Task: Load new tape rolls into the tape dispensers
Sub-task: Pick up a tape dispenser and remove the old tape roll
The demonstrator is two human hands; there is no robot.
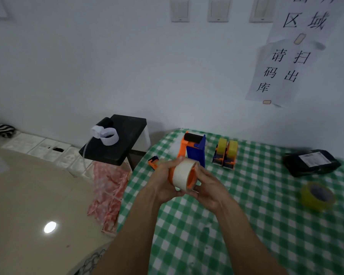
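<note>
Seating looks to be the step in hand: a pale roll (184, 170) is already slipped over the orange hub of a dispenser (191, 180), which is held up over the near-left part of the table (207, 235).

Nearest the camera, both forearms are angled in from the bottom edge toward each other, wrists close. The left hand (162, 175) is wrapped round the dispenser body from the left, with the fingers curled over the top so the roll's rim is touched. The right hand (209, 187) is cupped under the roll's open side, fingers curled round it. Whether the roll is pushed fully home can't be told, since the far side is covered by the left hand.

Next up, probably: the roll gets pressed square onto the hub, then the free end gets found and threaded toward the blade. That end isn't visible here, so a bit of fingernail hunting may be called for.

Further back, a blue dispenser (195, 151) is stood upright with a black cylinder at its top; whether it's loaded can't be told. Just right of it, twin dispensers (225, 153) are already fitted with yellow tape. A yellow roll (316, 196) is laid well off to the right, with a black parcel (311, 162) behind it. A black stool (119, 147) is parked beside the table, by the wall.
</note>
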